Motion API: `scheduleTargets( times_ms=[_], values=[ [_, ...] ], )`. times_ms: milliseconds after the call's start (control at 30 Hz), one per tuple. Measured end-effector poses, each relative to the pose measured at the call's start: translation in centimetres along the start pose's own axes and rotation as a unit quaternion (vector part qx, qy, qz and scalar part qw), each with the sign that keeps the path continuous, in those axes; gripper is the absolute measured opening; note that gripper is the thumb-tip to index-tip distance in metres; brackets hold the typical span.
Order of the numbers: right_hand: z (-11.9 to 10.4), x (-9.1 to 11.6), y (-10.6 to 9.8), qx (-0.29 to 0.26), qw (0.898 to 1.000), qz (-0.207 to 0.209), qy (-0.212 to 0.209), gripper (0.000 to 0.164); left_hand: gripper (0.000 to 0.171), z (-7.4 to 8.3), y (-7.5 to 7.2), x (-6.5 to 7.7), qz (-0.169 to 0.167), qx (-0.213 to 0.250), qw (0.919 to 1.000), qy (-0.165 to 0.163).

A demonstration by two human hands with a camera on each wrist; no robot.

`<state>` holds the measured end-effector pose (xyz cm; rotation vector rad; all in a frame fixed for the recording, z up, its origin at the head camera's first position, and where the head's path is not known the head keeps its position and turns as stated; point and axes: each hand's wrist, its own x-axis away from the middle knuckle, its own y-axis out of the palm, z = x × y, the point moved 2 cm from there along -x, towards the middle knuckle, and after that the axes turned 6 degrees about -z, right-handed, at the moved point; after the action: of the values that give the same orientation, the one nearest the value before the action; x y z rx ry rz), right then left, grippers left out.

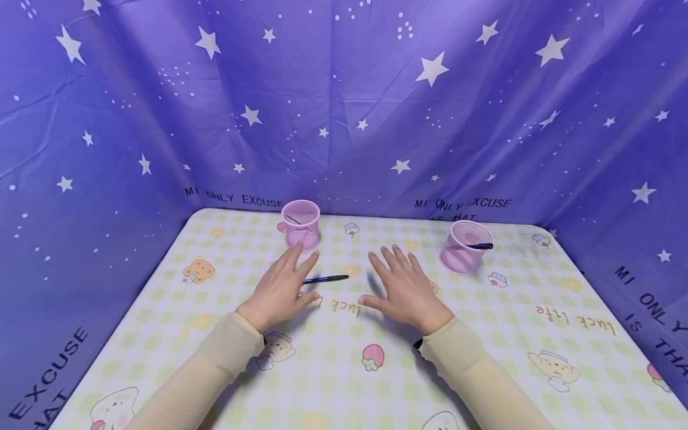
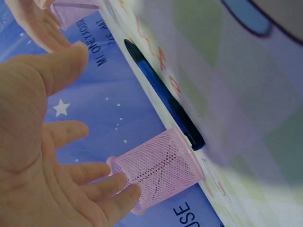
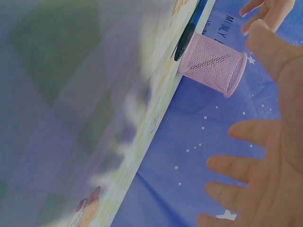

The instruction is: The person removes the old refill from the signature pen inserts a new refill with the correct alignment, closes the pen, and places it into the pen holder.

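Note:
Over the table, my left hand (image 1: 280,288) is spread with its fingers extended and holds nothing. A blue pen with dark ends (image 1: 329,279) lies on the cloth just right of it, one end hidden behind the hand; the left wrist view shows the whole pen (image 2: 163,94). My right hand (image 1: 407,292) is likewise spread and empty, right of the pen. Beyond the left fingertips stands a pink mesh pen cup (image 1: 302,234) with a thin dark line inside, too small to identify. A second pink mesh cup (image 1: 459,255) stands farther right, with a dark pen (image 1: 481,246) sticking out over its rim.
A green-and-white checked cloth (image 1: 344,394) with cartoon prints covers the table. Purple star-printed curtains (image 1: 371,89) rise close behind the table's back edge and along both sides.

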<state>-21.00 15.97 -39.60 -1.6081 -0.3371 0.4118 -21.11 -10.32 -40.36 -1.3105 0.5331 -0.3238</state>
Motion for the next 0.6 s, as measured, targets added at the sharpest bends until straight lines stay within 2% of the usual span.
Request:
scheduleTargets(
  times_ms=[267, 600],
  values=[
    [-0.7, -1.0, 0.1, -0.002, 1.0, 0.005, -0.021, 0.078, 0.069, -0.2, 0.2, -0.4, -0.012, -0.019, 0.9997, 0.001],
    [-1.2, -2.2, 0.5, -0.012, 0.999, -0.005, -0.035, 0.066, 0.06, -0.4, 0.5, -0.9, -0.015, -0.034, 0.9993, -0.001]
  ],
)
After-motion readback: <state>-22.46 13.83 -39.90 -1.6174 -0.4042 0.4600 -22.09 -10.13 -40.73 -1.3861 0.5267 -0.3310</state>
